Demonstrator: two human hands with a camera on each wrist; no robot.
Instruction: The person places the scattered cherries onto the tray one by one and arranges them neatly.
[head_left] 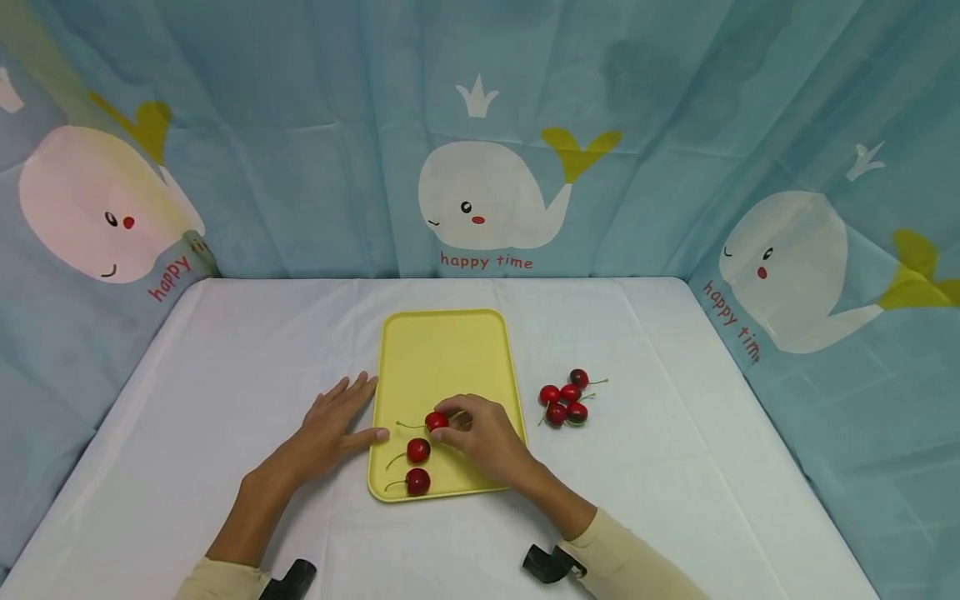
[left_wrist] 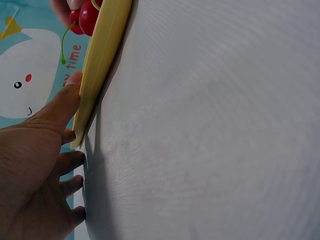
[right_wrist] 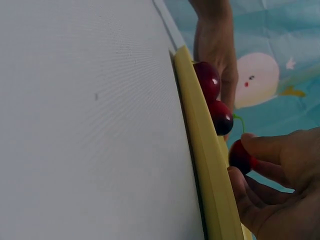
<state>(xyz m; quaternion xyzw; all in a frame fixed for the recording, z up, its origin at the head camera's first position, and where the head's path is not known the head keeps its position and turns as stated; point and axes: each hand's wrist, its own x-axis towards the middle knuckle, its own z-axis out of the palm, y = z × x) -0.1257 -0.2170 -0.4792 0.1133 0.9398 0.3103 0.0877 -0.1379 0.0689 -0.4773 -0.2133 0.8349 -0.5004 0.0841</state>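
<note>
Between thumb and fingers, my right hand (head_left: 483, 437) pinches a red cherry (head_left: 436, 421) low over the yellow tray (head_left: 442, 350); its stem points left. Nearer the front, a second cherry (head_left: 418, 451) and a third cherry (head_left: 417, 482) lie in the tray along its left side, their stems also to the left. My left hand (head_left: 330, 429) lies at the tray's left edge with fingers spread, its thumb on the rim. In the left wrist view that thumb (left_wrist: 65, 102) touches the tray wall. The right wrist view shows the pinched cherry (right_wrist: 241, 157) beside the other two.
A cluster of several cherries (head_left: 567, 398) lies on the white tablecloth (head_left: 637, 467) to the right of the tray. A blue curtain (head_left: 315, 167) with printed whales stands around the back and sides of the table.
</note>
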